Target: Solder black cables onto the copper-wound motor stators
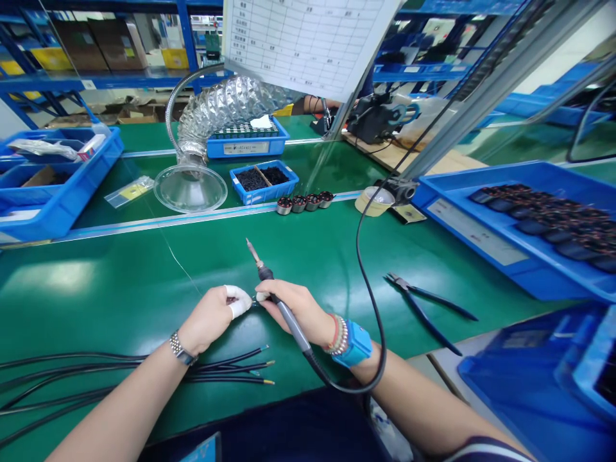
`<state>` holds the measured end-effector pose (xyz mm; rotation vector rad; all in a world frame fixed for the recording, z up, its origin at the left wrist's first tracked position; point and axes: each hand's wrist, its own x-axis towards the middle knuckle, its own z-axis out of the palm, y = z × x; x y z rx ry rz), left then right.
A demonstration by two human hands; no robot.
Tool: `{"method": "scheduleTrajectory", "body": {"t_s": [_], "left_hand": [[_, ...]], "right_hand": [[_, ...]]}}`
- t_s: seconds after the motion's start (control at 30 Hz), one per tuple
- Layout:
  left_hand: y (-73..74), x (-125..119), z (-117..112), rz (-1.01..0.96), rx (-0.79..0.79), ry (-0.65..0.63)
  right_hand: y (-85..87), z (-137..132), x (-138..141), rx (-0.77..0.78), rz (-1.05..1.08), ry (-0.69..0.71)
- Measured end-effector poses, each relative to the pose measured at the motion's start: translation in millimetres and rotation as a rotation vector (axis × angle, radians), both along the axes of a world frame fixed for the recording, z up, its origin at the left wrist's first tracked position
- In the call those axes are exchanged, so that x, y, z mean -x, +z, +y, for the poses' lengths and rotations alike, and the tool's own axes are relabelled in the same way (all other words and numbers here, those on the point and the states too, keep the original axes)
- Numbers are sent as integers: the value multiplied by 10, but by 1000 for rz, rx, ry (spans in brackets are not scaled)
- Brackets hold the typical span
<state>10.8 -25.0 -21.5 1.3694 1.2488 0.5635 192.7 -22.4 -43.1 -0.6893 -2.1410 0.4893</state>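
Observation:
My right hand (299,309) is wrapped round a soldering iron (294,326), its bare tip pointing up and away over the bench. Its thumb and index fingertips also come close to the left fingertips. White finger covers sit on my left hand (217,316), which is closed in a pinch. Between the two hands shows a tiny dark piece (255,300), too small to name. A thin silvery wire (179,262) runs down towards the left hand; whether the fingers hold it is hidden. Black cables (231,369) with stripped, coloured ends lie below the left wrist.
Cutting pliers (409,292) lie right of my hands. Several round wound parts (299,204) stand in a row beyond, beside a small blue bin (264,186) and a fume funnel (190,190). A large blue tray (481,234) is at right. The iron's cord (362,256) loops over my right forearm.

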Motion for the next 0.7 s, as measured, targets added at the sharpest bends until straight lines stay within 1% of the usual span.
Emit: {"method": "scheduleTrajectory", "body": {"t_s": [0.33,0.53,0.7], "left_hand": [[-6,-3,6,4,7,-3],[17,2,-7,-32,25,-7],[62,12,-7,-50,51,-8]], "right_hand": [[-16,18,-11,0,7,6],[-41,43,-10,-24,-82,67],[-36,57,11,-19,-137,59]]}}
